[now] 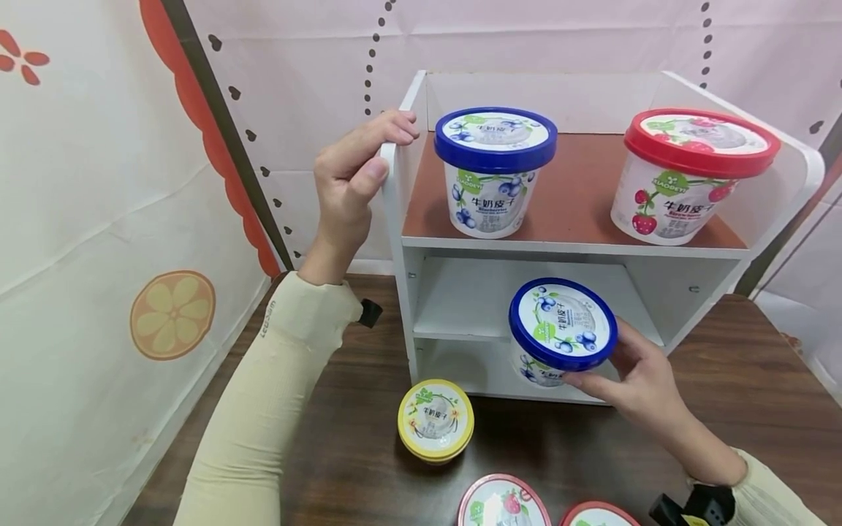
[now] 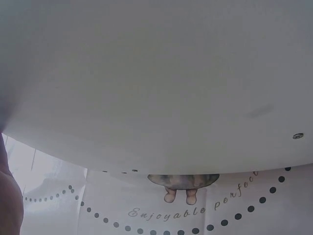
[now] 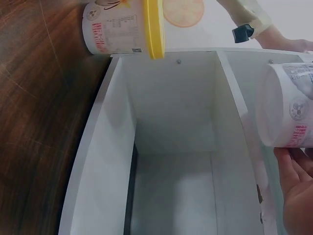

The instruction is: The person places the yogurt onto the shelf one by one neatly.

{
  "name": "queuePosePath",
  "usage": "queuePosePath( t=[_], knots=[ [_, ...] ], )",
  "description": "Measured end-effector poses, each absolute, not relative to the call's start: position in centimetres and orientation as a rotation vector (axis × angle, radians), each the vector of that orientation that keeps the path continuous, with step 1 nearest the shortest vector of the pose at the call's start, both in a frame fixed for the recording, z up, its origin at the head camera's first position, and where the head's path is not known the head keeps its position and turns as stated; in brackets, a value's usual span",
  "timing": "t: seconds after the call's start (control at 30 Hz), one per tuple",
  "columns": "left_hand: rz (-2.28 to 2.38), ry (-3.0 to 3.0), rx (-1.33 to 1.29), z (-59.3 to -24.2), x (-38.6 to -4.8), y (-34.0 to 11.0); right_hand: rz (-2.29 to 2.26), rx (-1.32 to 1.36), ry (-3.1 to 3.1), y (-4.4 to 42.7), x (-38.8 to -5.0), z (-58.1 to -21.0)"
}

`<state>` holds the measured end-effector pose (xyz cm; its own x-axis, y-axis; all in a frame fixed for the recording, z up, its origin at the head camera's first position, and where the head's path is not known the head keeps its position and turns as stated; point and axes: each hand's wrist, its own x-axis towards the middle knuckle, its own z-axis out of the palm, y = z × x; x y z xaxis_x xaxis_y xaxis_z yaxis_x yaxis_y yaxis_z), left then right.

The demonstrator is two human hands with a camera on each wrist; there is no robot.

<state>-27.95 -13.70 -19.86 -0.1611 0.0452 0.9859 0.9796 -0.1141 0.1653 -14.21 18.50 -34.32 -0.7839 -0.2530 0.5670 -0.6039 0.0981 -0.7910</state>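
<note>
My left hand point(image 1: 351, 179) grips the top of the left side panel of a small white shelf unit point(image 1: 395, 219), fingers over the edge and thumb on the front. In front of the middle shelf, my right hand point(image 1: 647, 387) holds a blue-lidded blueberry tub point(image 1: 564, 319), its lid tilted towards me. The right wrist view shows the tub's base point(image 3: 274, 107) above the fingers. Another blue-lidded tub point(image 1: 495, 172) and a red-lidded strawberry tub point(image 1: 677, 193) stand on the brown top shelf. The left wrist view shows mostly the white panel point(image 2: 156, 88).
A yellow-lidded tub point(image 1: 435, 420) stands on the dark wooden table point(image 1: 342, 453), just before the unit's lower left front. Two red-lidded tubs point(image 1: 503, 504) are at the near edge of the view, partly cut off. Printed cloth point(image 1: 296, 44) hangs behind and at the left.
</note>
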Motion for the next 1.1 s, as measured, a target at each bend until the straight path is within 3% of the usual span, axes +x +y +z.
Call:
queuePosePath(
  t=[1.1],
  knots=[
    [-1.395, -1.284, -1.253, -19.9, -28.0, -13.7, 1.634, 0.706, -2.272, 15.7, -15.5, -32.5]
  ],
)
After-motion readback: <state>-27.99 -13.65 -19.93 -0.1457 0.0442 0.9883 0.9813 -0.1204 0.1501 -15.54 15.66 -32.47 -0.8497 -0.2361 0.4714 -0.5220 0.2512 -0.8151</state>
